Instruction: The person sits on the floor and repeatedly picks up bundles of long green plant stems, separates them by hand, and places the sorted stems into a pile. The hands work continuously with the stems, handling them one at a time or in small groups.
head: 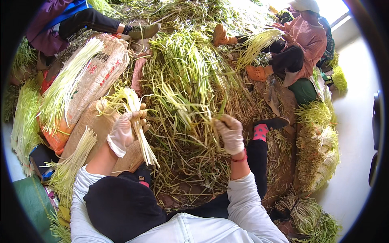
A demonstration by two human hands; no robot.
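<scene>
My left hand [127,129], in a thin whitish glove, grips a bunch of pale garlic chives [131,98]. The white stalk ends stick out below the fingers and the yellow-green leaves bend over above them. Level with it, on the other side of a heap of green chives [185,70], is my right hand [230,133], gloved too and slightly blurred. Its fingers are closed on a few thin chive leaves [224,104]; how many is hard to tell. Loose trimmings [185,164] cover the ground between my legs.
Left of me, pale chives [71,82] lie on a printed woven sack [103,65], beside a brown board [91,121]. Tied bundles [319,152] line the right side by a white wall [355,121]. One person [307,45] sits ahead right, another [76,21] ahead left. A green sack [32,206] is lower left.
</scene>
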